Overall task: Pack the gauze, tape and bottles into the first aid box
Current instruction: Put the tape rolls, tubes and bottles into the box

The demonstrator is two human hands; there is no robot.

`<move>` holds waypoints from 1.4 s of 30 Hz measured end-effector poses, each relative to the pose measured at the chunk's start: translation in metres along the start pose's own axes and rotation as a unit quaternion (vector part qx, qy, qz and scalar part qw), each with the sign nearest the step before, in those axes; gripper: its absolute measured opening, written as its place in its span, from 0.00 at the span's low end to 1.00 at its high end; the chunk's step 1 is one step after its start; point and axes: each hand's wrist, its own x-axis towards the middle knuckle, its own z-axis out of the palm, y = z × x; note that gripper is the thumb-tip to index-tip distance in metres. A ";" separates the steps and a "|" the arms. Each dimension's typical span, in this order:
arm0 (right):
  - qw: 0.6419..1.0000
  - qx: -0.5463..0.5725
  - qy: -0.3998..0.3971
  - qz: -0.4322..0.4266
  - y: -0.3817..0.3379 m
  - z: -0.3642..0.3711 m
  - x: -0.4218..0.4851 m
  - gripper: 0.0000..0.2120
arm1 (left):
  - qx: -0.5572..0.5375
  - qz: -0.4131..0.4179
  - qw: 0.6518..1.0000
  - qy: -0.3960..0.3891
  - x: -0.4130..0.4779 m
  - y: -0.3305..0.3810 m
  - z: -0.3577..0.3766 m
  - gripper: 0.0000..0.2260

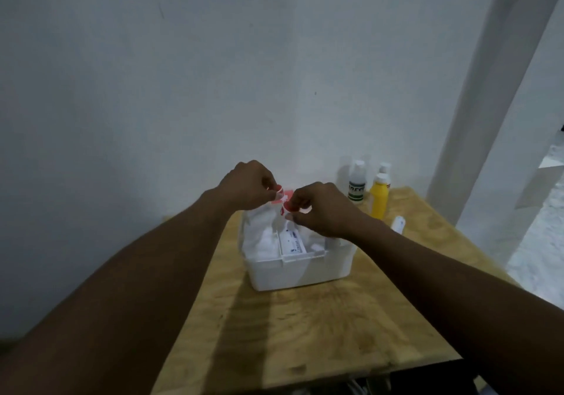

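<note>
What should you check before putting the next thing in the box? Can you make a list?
1. Both hands free? Not ok: the left hand and right hand both pinch a small red and white packet above the first aid box.
2. Box open? Ok.
3. Room left inside? Cannot tell: white things already fill much of it.
4. Bottles standing? Ok for the yellow bottle and clear bottle; a small white bottle lies on the wooden table.
5. Bottles packed? Not ok.
</note>
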 end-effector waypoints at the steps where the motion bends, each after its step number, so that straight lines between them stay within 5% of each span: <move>1: 1.000 -0.007 -0.011 -0.001 -0.001 0.002 0.000 0.12 | -0.004 -0.002 1.000 -0.002 0.000 0.000 0.001 0.14; 25: 0.994 -0.090 -0.066 -0.019 -0.005 0.015 -0.003 0.11 | -0.036 0.007 0.998 -0.048 0.000 0.005 0.010 0.09; 42: 0.999 -0.053 0.005 -0.009 0.008 0.004 -0.012 0.09 | 0.051 -0.012 0.995 -0.090 -0.002 0.006 0.020 0.08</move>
